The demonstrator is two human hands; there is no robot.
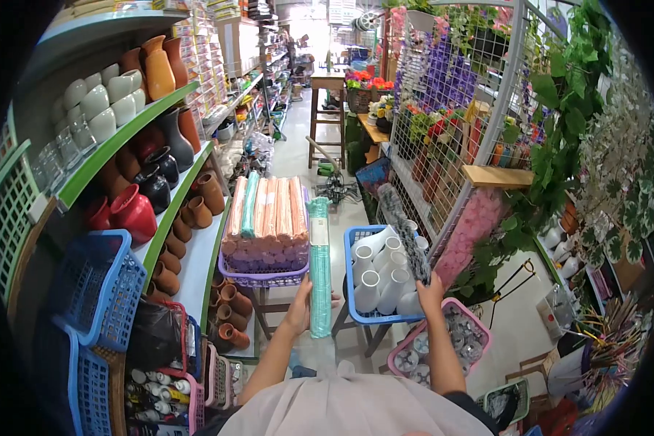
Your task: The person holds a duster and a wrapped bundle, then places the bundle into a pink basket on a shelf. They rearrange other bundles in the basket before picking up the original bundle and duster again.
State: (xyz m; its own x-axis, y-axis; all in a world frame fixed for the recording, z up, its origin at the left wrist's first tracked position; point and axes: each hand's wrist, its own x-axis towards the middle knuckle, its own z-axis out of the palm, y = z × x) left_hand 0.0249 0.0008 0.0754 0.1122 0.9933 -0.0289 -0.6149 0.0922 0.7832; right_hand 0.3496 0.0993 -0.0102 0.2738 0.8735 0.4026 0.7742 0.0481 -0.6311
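My left hand (pixel 298 309) is closed round a long turquoise packet in clear wrapping (pixel 320 272), held upright, with fingertips showing past its right edge. In my right hand (pixel 430 292) is the lower end of a long black-and-grey mottled packet (pixel 407 236), which leans up and to the left. Beside my left hand stands a purple basket (pixel 265 278), stacked with orange, turquoise and purple wrapped rolls (pixel 269 211). Close to my right hand, a blue basket (pixel 352 305) holds several white vases (pixel 368 291), partly covered by the mottled packet.
Green-edged shelves (pixel 134 156) with pots and vases line the left. Blue baskets (pixel 98 291) stand at lower left. A pink basket (pixel 394 363) of clear-wrapped items is below my right arm. A wire grid rack (pixel 443 145) with flowers borders the right; a wooden stool (pixel 328 81) stands ahead.
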